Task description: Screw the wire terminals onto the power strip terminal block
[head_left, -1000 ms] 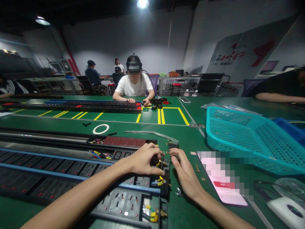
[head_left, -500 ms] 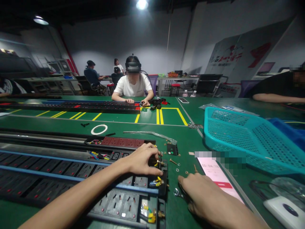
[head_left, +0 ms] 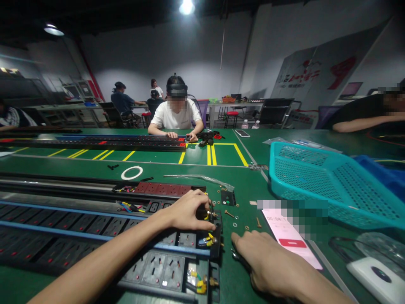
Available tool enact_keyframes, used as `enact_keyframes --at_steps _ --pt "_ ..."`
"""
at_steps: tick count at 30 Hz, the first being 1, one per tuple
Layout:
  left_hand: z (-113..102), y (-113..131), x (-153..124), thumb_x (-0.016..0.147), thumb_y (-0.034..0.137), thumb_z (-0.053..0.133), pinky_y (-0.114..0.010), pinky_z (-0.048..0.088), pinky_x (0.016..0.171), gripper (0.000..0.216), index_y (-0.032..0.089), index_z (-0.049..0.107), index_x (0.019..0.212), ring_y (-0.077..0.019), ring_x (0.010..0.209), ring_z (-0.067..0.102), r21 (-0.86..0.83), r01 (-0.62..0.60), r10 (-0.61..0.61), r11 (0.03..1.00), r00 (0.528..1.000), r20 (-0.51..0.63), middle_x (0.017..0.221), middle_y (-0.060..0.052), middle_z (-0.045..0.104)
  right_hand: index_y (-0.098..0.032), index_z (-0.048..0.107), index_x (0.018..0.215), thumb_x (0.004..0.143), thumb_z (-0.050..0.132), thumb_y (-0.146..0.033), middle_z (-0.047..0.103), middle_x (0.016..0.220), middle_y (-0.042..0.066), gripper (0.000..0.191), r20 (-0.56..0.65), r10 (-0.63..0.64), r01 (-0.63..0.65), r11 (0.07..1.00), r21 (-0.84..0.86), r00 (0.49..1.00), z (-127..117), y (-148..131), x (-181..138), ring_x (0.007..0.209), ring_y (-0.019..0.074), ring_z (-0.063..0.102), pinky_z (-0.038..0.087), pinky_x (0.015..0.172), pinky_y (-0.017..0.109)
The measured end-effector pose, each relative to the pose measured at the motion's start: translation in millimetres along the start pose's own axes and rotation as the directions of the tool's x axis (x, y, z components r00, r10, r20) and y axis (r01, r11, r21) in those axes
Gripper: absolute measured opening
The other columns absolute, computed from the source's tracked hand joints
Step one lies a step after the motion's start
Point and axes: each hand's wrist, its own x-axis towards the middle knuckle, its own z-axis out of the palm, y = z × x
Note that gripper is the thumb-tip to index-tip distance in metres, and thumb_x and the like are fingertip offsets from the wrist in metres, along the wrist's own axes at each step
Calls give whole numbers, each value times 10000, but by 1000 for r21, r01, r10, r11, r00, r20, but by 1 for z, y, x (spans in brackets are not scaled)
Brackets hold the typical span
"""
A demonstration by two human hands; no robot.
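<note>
At eight o'clock, power strips (head_left: 115,226) lie side by side on the desk (head_left: 251,182), wired ends toward six o'clock. There the left hand (head_left: 188,212) curls over the ends, thumb and fingers apart. At five o'clock, a wrench (head_left: 236,255) lies partly under the right hand (head_left: 265,255); whether its fingers close cannot be told. Apparent step: steadying strips, taking up wrench; the next move calls for a secure grasp.
</note>
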Motion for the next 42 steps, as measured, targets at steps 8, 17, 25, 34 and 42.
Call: enact_keyframes --at_steps 8,17,25,34,42 --pt "-1 2 0 717 451 849 -333 427 818 422 190 547 857 -254 961 547 0 -10 10 1000 1000 -1 978 -42 628 -184 660 817 854 526 -98 732 784 108 163 -208 113 -95 991 97 971 -14 9 8 715 277 703 348 556 310" --pt "-2 3 1 727 456 842 -329 430 800 415 185 557 858 -250 944 543 11 -10 10 1000 1000 7 943 -34 616 -192 646 810 906 537 -127 724 786 72 159 -365 104 -11 969 247 925 -11 20 19 712 251 663 330 590 298" --pt "-2 3 0 738 465 823 -335 438 801 402 189 574 892 -257 954 543 18 -6 6 1000 1000 17 936 -37 602 -198 633 822 857 600 -122 692 730 42 90 -297 85 -11 970 244 951 -14 24 17 665 226 638 305 565 281" --pt "-3 5 0 731 461 818 -341 435 798 395 189 571 877 -269 959 552 20 11 -11 1000 1000 19 964 -52 612 -216 619 820 851 570 -94 701 806 23 136 -302 15 108 916 386 953 -16 32 16 760 223 634 361 628 278" --pt "-5 7 0 731 473 805 -340 432 785 390 193 584 891 -276 951 562 24 14 -15 1000 1000 28 925 -47 603 -219 600 806 856 567 -131 630 714 -20 107 -271 -33 156 882 445 962 -11 44 23 664 188 576 355 582 256"
